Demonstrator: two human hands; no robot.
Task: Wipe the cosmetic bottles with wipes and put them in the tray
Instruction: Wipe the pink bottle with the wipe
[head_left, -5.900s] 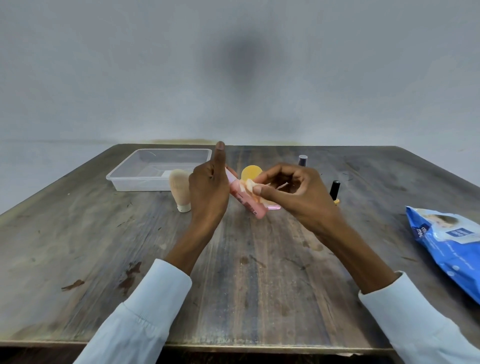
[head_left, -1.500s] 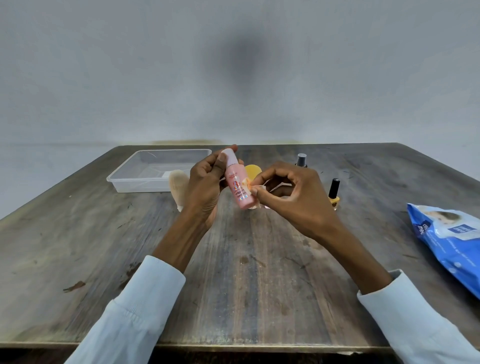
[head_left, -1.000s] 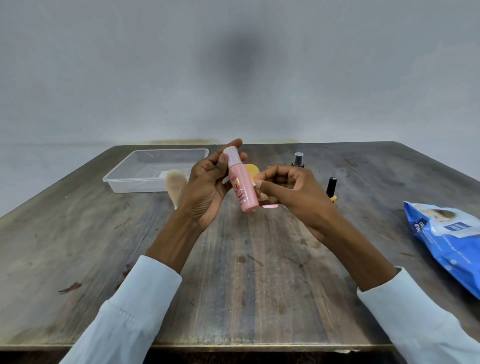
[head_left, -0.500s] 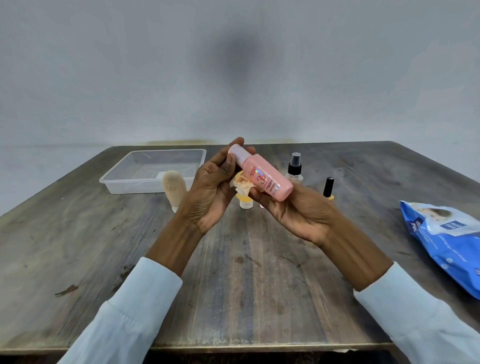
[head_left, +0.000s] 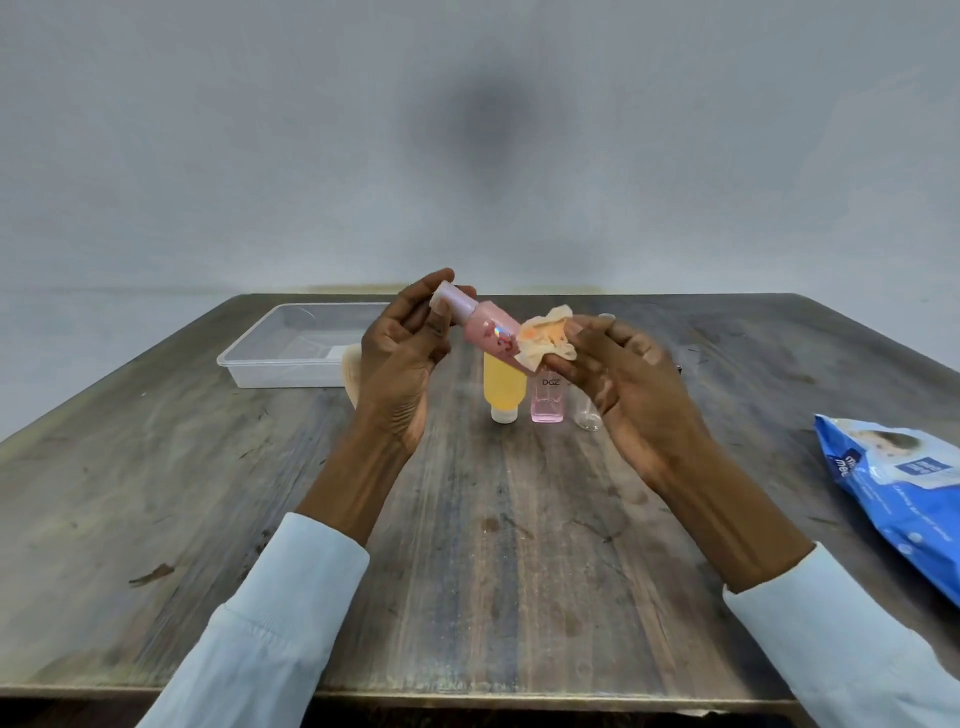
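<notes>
Two hands meet above the middle of the table (head_left: 467, 545); the left hand (head_left: 400, 374) pinches the cap end of a pink bottle (head_left: 480, 325) between thumb and fingertips, holding it tilted, cap toward the upper left, body slanting down to the right; the right hand (head_left: 628, 384) holds a crumpled wipe (head_left: 545, 340) bunched in its fingers and presses it against the lower end of that bottle. Both are raised clear of the wood, at the centre of the frame.

Just below them, standing on the table, a yellow bottle (head_left: 503, 389) rests cap down; right beside it stands a small pink flask (head_left: 546, 402) with dark lettering; beside that again sits something clear and glassy (head_left: 587, 418), half hidden by the right hand, and I cannot make out what it is. A beige bottle (head_left: 352, 374) peeks out from behind the left wrist.

The tray (head_left: 270, 364), clear plastic, lies in the left middle of the frame, well apart from the held bottle; a small white scrap lies on its floor. A blue pack (head_left: 898, 493) of wipes lies at the right edge. Pale sleeves (head_left: 270, 634) cover both forearms.
</notes>
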